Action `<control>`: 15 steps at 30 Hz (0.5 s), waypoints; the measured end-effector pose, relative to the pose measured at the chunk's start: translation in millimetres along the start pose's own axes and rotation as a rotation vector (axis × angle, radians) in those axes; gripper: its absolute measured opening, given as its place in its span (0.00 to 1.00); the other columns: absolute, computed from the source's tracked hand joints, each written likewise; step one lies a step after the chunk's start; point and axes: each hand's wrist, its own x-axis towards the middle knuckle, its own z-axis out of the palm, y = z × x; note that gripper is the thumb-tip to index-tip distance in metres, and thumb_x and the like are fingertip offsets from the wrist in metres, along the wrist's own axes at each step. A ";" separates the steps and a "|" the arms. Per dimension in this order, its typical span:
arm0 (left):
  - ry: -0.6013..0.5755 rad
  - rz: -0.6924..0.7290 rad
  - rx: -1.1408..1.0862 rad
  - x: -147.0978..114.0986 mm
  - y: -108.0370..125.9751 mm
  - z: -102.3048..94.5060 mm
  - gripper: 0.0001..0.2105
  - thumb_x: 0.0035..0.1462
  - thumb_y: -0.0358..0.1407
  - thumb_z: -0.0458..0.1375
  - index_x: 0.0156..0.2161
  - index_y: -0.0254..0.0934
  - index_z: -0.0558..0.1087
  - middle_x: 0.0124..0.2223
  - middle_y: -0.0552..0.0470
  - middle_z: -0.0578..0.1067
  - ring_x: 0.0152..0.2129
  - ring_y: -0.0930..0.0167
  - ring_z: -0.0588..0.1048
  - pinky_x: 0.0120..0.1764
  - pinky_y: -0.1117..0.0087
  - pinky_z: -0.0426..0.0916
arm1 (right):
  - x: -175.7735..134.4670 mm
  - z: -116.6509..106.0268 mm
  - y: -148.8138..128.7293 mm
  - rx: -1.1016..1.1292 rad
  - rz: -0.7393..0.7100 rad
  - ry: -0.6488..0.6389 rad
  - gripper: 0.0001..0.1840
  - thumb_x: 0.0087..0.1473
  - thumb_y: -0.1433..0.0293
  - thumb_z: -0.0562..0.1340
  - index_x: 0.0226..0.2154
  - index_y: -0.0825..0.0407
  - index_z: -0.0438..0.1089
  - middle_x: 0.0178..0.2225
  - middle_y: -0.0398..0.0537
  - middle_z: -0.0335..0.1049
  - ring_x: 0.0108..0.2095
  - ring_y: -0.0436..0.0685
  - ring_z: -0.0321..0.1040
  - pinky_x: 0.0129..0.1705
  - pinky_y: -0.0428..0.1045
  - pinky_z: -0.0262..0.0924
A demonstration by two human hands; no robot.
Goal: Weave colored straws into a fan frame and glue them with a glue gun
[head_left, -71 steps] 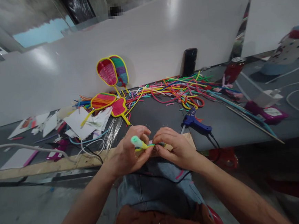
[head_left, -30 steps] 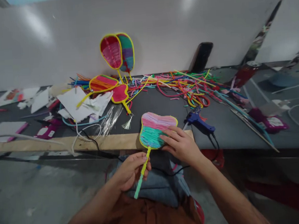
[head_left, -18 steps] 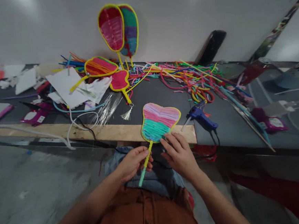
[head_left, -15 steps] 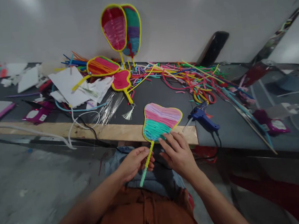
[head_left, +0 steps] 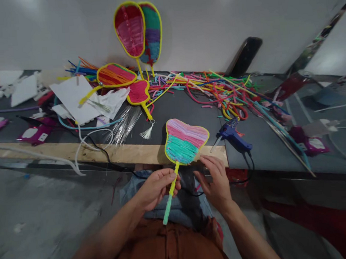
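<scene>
A hand fan point(head_left: 186, 142) with pink, lilac and turquoise bands and a yellow rim tilts over the table's front edge. My left hand point(head_left: 161, 186) pinches its yellow handle just below the fan's head; the handle's lower end is turquoise. To the right of the handle, my right hand point(head_left: 215, 180) is held apart from the fan with its fingers partly bent and the thumb separate. Nothing shows between those fingers. A blue glue gun point(head_left: 235, 135) lies on the table to the right of the fan.
Two finished-looking fans point(head_left: 129, 31) lean on the wall, and a small red fan point(head_left: 138, 93) with a tassel lies below them. Loose pipe cleaners point(head_left: 208, 87) spread along the back. White paper point(head_left: 74, 97), cables and a purple box point(head_left: 35, 132) are at left.
My right hand has drawn away from the fan's lower edge, to the right and downward. My left hand still grips the handle. The view has shifted slightly.
</scene>
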 end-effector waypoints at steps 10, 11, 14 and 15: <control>-0.077 0.081 -0.093 -4.5 18.3 30.4 0.18 0.46 0.46 0.67 0.28 0.31 0.71 0.23 0.52 0.71 0.17 0.77 0.66 0.24 0.76 0.62 | 30.7 12.3 -5.4 0.113 -0.115 0.121 0.13 0.56 0.75 0.63 0.44 0.46 0.72 0.40 0.49 0.76 0.43 0.58 0.69 0.46 0.58 0.69; -0.063 0.101 -0.050 -5.0 17.8 30.6 0.19 0.47 0.48 0.66 0.29 0.32 0.71 0.23 0.51 0.72 0.18 0.76 0.67 0.24 0.75 0.62 | 32.6 12.1 -5.4 0.126 -0.117 0.128 0.13 0.56 0.75 0.62 0.44 0.46 0.72 0.39 0.49 0.76 0.42 0.58 0.69 0.45 0.57 0.69; 0.088 0.277 0.236 -5.0 15.6 24.8 0.19 0.52 0.51 0.61 0.31 0.34 0.71 0.24 0.52 0.71 0.18 0.75 0.67 0.24 0.74 0.63 | 37.4 10.1 -3.3 0.150 -0.119 0.142 0.12 0.57 0.76 0.61 0.43 0.47 0.73 0.38 0.49 0.77 0.41 0.57 0.70 0.45 0.57 0.69; 0.186 0.404 0.381 -3.8 15.4 20.7 0.17 0.53 0.49 0.61 0.32 0.35 0.71 0.25 0.53 0.70 0.19 0.75 0.67 0.24 0.73 0.64 | 38.9 9.2 -2.3 0.161 -0.116 0.142 0.12 0.57 0.76 0.61 0.42 0.47 0.73 0.38 0.49 0.77 0.41 0.57 0.70 0.45 0.57 0.68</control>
